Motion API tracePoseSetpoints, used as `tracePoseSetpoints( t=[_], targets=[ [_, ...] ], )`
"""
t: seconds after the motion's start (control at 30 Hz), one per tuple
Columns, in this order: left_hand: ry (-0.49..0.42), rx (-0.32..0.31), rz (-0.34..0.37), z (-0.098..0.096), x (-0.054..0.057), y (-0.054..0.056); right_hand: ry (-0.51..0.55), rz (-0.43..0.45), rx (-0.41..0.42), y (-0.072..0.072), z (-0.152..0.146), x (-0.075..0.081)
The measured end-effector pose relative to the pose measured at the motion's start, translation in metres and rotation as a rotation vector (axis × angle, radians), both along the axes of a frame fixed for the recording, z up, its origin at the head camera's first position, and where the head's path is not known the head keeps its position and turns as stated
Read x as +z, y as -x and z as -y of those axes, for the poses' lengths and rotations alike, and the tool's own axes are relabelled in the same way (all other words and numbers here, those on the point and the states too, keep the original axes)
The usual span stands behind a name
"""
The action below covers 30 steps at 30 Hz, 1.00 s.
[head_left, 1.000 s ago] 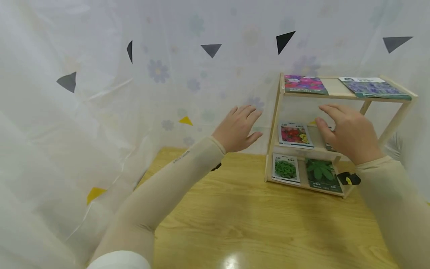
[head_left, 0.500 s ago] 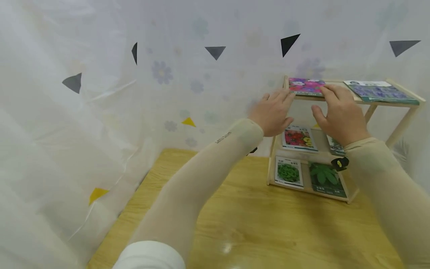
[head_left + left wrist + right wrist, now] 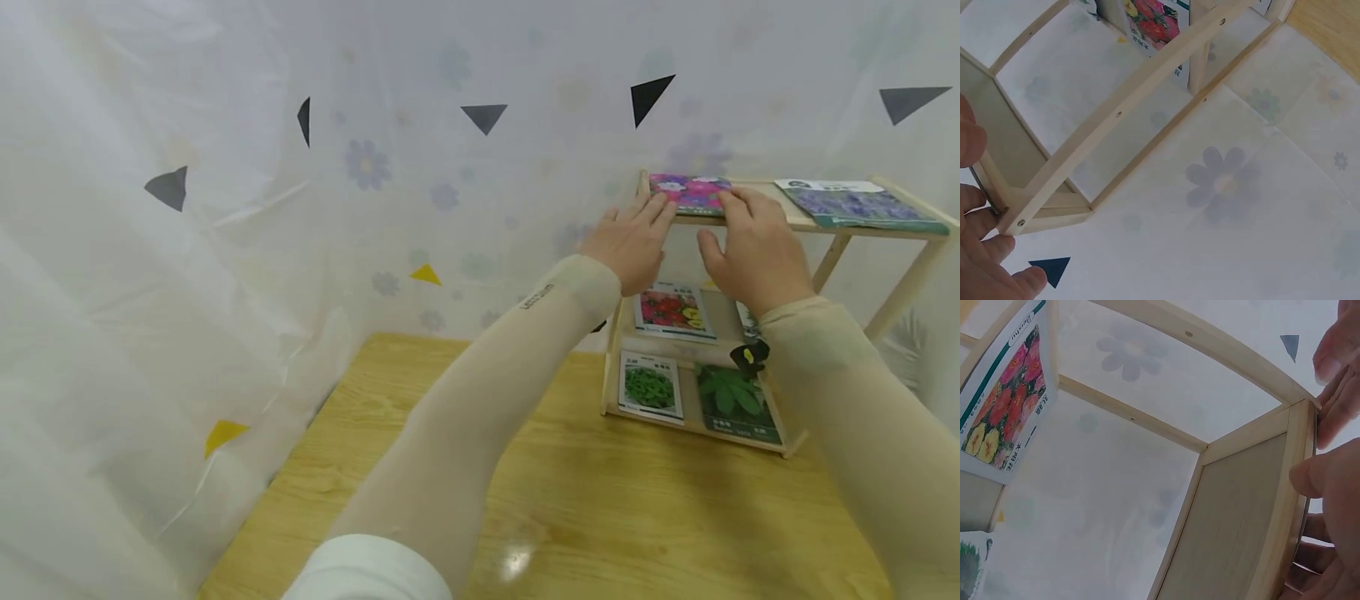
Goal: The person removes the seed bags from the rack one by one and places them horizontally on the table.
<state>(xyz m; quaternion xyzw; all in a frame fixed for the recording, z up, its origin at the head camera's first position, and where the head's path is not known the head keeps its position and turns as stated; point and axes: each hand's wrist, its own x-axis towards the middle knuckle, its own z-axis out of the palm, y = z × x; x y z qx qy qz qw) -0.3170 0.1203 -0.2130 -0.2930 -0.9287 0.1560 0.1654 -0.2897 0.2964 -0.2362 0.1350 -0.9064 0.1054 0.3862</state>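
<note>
A seed packet with pink and purple flowers (image 3: 693,190) lies flat on the top left of a small wooden rack (image 3: 798,218). My left hand (image 3: 633,242) reaches up to its left side, fingers extended and fingertips at the packet. My right hand (image 3: 761,242) reaches to its right side, index finger at the packet's edge and thumb held apart below. In the left wrist view, the left fingers (image 3: 997,250) lie at the rack's top corner. The right wrist view shows the right thumb (image 3: 1310,476) by the front of the top board; the packet's upper face is hidden there.
A lavender packet (image 3: 862,204) lies at the top right. On the middle tier are a red-and-yellow flower packet (image 3: 675,312) and a partly hidden one. Two green-leaf packets, one white-bordered (image 3: 649,386), stand on the bottom tier. The rack stands on a wooden table (image 3: 600,500) before a plastic curtain.
My left hand has moved right and up from beside the rack to the pink flower packet. My right hand has risen from the middle tier to the packet's right side.
</note>
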Motion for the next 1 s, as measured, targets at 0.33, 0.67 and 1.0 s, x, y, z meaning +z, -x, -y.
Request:
tracePoseSetpoints(
  t=[0.33,0.67,1.0],
  targets=[
    [-0.017,0.004,-0.028,0.000,-0.004,-0.002,-0.006,0.006,-0.042,0.000,0.003,0.000],
    [-0.087,-0.114,-0.073,0.013,-0.012,-0.003,0.005,-0.145,-0.030,-0.005,0.003,-0.005],
    [-0.307,-0.283,0.032,0.024,-0.016,-0.011,0.057,-0.322,0.003,-0.018,0.006,-0.012]
  ],
)
